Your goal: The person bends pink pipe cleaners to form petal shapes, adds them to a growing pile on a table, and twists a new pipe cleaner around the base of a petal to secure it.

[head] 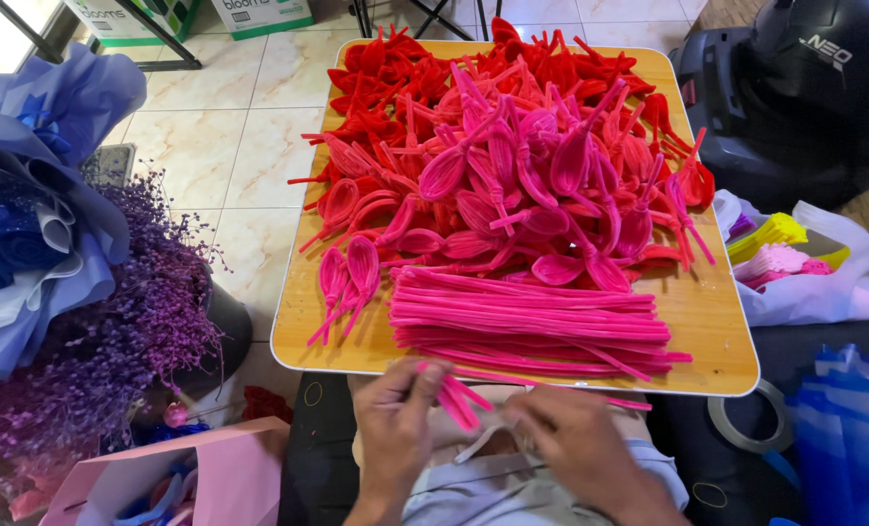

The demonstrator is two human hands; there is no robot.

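Note:
My left hand (396, 429) grips a small bundle of pink pipe cleaners (457, 397) just below the near edge of a wooden table (717, 321). My right hand (576, 443) is closed beside it, its fingers pinching the same pink stems near my lap. On the table just above my hands lies a stack of straight pink pipe cleaners (532, 321). Behind the stack sits a heap of pink petal-shaped loops (522, 185), and further back a heap of red loops (405, 78).
A purple dried-flower bunch (113, 331) and a blue wrapped bouquet (35, 195) stand at the left. A pink paper bag (210, 477) is at bottom left. A white plastic bag (805, 282) with coloured pipe cleaners, a tape roll (746, 419) and blue sheets (849, 429) lie right.

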